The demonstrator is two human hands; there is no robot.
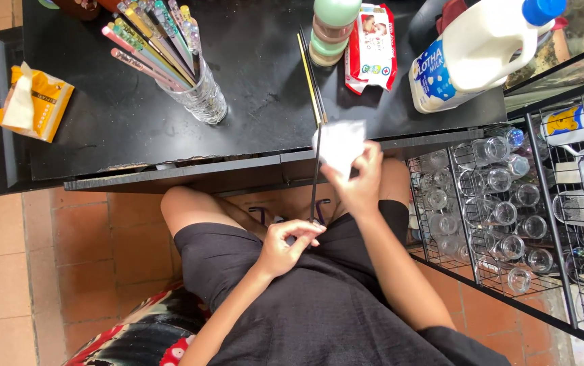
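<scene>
I sit at a black table point(170, 122) and look down at my lap. My left hand point(286, 245) pinches the near end of a dark chopstick point(315, 183) that runs upward toward the table edge. My right hand point(360, 184) presses a white tissue point(339, 144) around the upper part of that chopstick. More chopsticks point(311, 74), one with a yellow side, lie flat on the table just beyond the tissue.
A clear glass point(202, 98) full of colourful chopsticks stands on the table. An orange tissue pack point(34, 102) lies at the left edge. A stacked green jar point(329, 30), a wet-wipes packet point(372, 44) and a white milk jug point(475, 51) stand behind. A wire rack point(502, 210) of glasses is right.
</scene>
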